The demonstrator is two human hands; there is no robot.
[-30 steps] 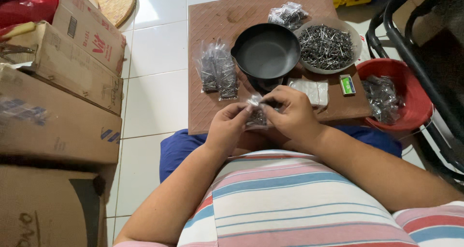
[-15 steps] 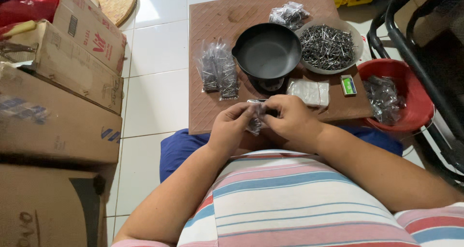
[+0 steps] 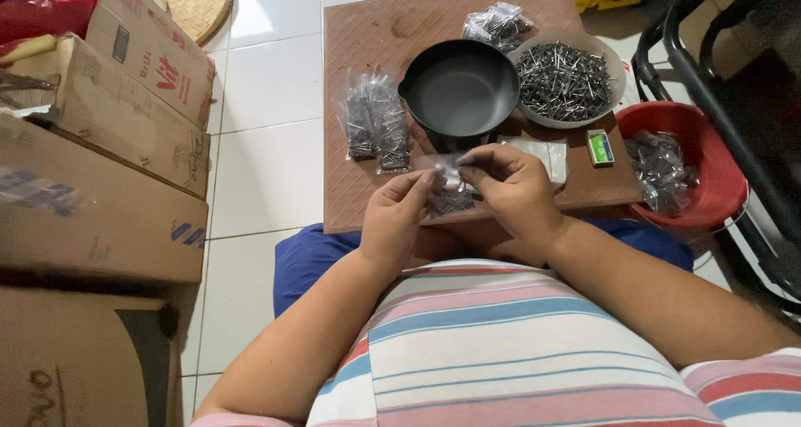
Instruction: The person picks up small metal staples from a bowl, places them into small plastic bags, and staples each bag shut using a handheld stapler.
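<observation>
Holding: both hands pinch one small clear bag of nails (image 3: pixel 450 195) above the near edge of the brown board that serves as the counter (image 3: pixel 367 26).
Head view, change: a second ago the bag sat a little further right, with the fingers bunched round its top; now the hands have drawn slightly toward the body and the bag hangs more plainly between them. Judged from that, the work on the bag's mouth is going on, not finished.
Left hand (image 3: pixel 399 218): thumb and fingers closed on the bag's left upper corner.
Right hand (image 3: pixel 513 195): fingertips closed on the top edge from the right, knuckles toward the camera.
Bag's lie: mouth up and away from the person, filled end hanging down toward the lap; its long axis runs roughly away-to-near. Which way the nails point inside is too small to tell.
On the counter: two filled clear bags (image 3: pixel 374 126) lie left of a black pan (image 3: pixel 460 86); a pale bowl of loose nails (image 3: pixel 566 80) touches the pan's right side; another filled bag (image 3: pixel 498 23) lies at the far edge; a small green box (image 3: pixel 600 147) and a stack of empty bags (image 3: pixel 546 156) lie near the right hand.
Beside it: a red basin (image 3: pixel 709 143) holding filled bags sits right of the counter; cardboard boxes (image 3: pixel 100 202) stand to the left on the white tiled floor (image 3: pixel 259 168).
</observation>
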